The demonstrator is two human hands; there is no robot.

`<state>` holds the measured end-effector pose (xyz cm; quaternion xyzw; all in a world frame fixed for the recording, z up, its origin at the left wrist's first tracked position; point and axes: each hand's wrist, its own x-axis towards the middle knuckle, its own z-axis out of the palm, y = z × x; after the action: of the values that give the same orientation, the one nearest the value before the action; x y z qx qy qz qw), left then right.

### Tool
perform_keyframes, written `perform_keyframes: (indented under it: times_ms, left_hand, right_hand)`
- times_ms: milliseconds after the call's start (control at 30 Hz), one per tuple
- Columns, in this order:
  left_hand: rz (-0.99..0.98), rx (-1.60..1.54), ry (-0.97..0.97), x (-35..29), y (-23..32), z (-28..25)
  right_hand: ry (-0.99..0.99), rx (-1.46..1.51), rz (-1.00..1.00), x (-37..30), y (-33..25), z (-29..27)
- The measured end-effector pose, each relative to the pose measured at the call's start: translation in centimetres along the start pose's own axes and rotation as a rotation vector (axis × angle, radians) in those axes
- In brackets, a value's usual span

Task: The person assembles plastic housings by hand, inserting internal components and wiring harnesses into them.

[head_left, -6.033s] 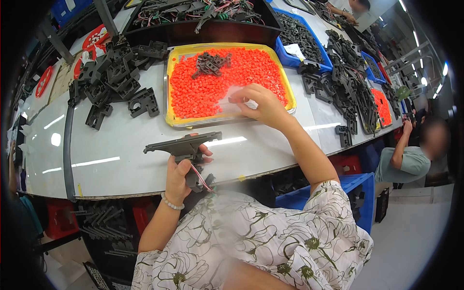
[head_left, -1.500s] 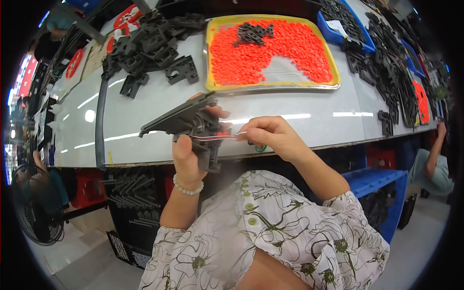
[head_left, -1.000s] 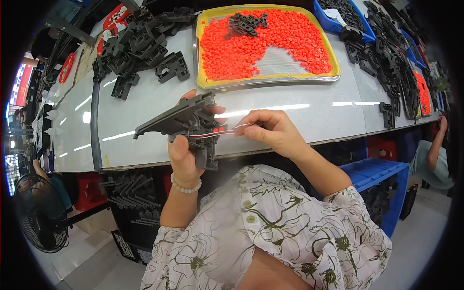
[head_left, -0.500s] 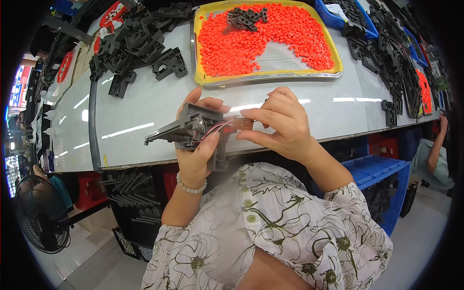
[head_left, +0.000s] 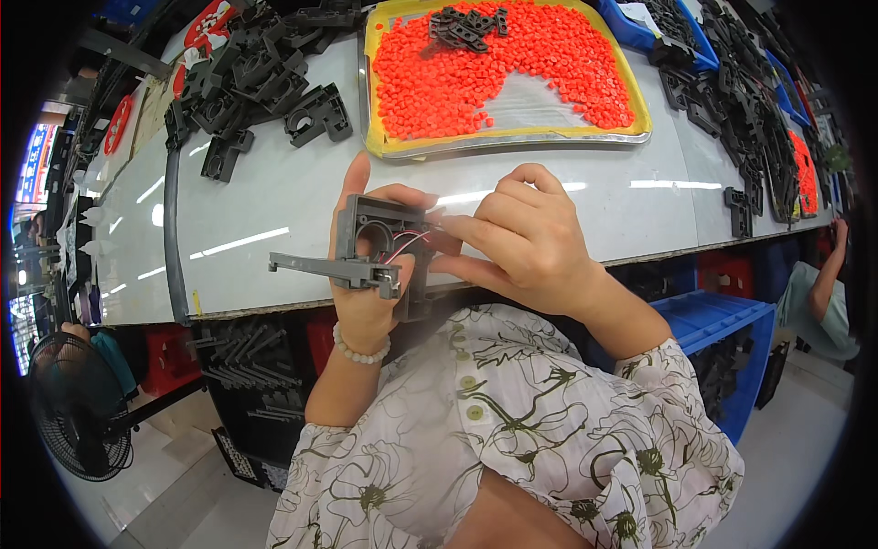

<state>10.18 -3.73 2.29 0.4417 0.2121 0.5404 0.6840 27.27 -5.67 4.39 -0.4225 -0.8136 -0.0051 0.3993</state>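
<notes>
A dark grey plastic housing (head_left: 389,212) with a round hole and a long arm sticking out leftward is held in my left hand (head_left: 358,316). The left fingers wrap behind it, with the thumb on its lower right. Thin red and white wires (head_left: 402,245) curve out of the housing toward my right hand (head_left: 540,240). That hand is closed, its thumb and fingers pinched at the wire ends against the housing's right side. What sits between those fingertips is mostly hidden. Both hands are above the table's near edge.
Beyond my hands lies a metal tray (head_left: 512,145) with a yellow lining and many small red-orange pieces. Similar grey housings (head_left: 318,114) are heaped at the far left. More dark parts (head_left: 739,137) and a blue bin (head_left: 702,55) stand right. A blue crate (head_left: 722,320) is below the table.
The housing has turned in my left hand, so its hole and arm show differently. My right fingers have moved left, up to the housing; the brownish piece they held is now mostly covered.
</notes>
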Motion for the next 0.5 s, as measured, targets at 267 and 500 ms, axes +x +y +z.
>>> perform_keyframes:
  times_ms: [267, 500]
  left_hand:
    - [0.059, 0.128, -0.044, 0.01, -0.64, -0.69]
    - [0.016, 0.241, -0.042, -0.18, -0.66, -0.92]
  right_hand:
    - [-0.063, 0.035, 0.014, 0.33, -0.01, -0.41]
    - [-0.147, 0.046, 0.056, 0.29, 0.07, -0.19]
